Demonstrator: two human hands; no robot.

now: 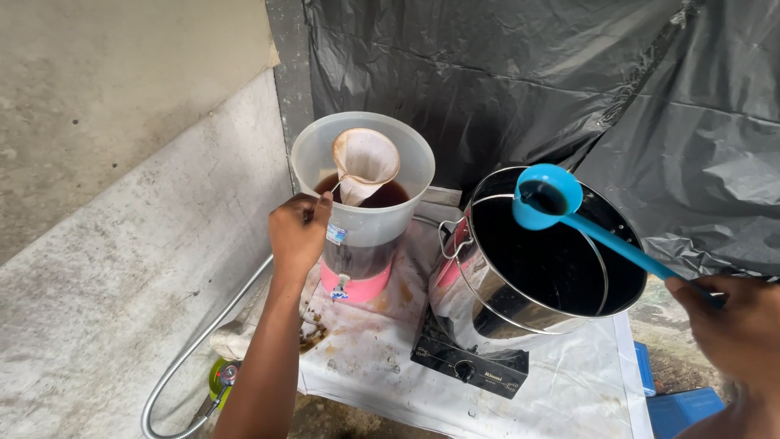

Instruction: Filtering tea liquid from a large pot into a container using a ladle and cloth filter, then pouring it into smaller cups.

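My left hand (297,232) grips the wire handle of a cloth strainer (365,162) that hangs inside a clear plastic dispenser jug (410,213) with a pink base, partly filled with dark brown liquid. My right hand (735,321) holds the handle of a blue plastic ladle (546,198). The ladle's bowl carries dark liquid and hovers over the far rim of a large steel pot (479,305) full of the same dark liquid. The pot tilts on a black single-burner stove (467,364).
A stained white plastic sheet (561,398) covers the surface under the stove and jug. A metal gas hose (191,358) runs down to a green regulator at the lower left. Black plastic sheeting (504,73) hangs behind; a concrete wall (114,179) stands left. Blue objects sit at the lower right.
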